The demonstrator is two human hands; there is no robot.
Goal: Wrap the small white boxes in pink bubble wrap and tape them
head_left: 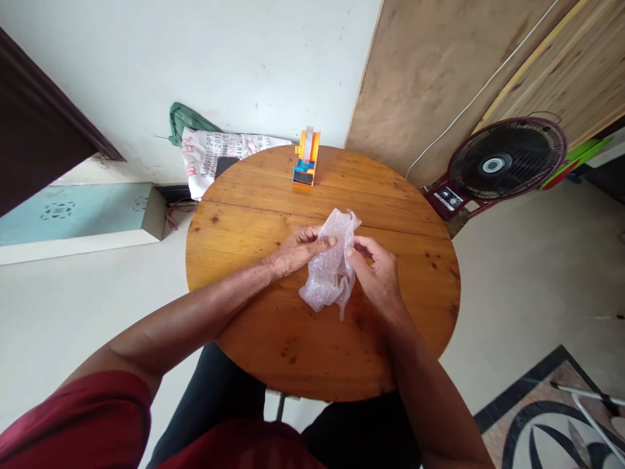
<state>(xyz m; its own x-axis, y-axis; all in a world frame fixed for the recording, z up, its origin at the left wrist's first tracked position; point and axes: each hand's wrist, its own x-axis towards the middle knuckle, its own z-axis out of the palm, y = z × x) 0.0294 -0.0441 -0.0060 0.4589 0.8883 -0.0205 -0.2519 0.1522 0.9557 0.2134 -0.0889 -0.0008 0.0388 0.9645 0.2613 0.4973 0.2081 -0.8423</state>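
1. Pinkish, see-through bubble wrap [326, 264], crumpled, is between the person's two hands, over the middle of the round wooden desk [303, 365]; whether it touches the wood, I can't tell.
2. Left hand [297, 251]: fingers nearly closed, gripping the wrap's left side, thumb on top.
3. Right hand [381, 270]: fingers curled in, pinching its right edge.
4. Beyond, near the desk's far edge, stands an orange-and-blue tape dispenser [306, 163].
5. Right of the desk is a dark fan [498, 164].

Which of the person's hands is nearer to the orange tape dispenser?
The left. The left hand holds bubble wrap on the near side of the tape dispenser; the right hand holds the wrap's other side, farther off to the right.
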